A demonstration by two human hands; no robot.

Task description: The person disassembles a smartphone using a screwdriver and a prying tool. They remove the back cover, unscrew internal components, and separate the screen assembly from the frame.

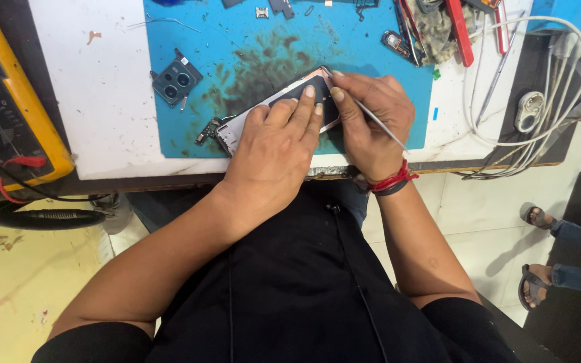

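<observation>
Hands meet over an opened phone (pixel 263 114) lying tilted on a stained blue mat (pixel 250 40) on the bench (pixel 102 101). The left hand (pixel 274 151) presses flat on the phone, fingers (pixel 307 101) stretched out and gripping nothing. The right hand (pixel 371 117) has its fingers pinched shut around thin metal tweezers (pixel 378 124), tip at the phone's upper corner. A loose camera module (pixel 177 80) lies on the mat to the left, white cables (pixel 546 107) to the right.
</observation>
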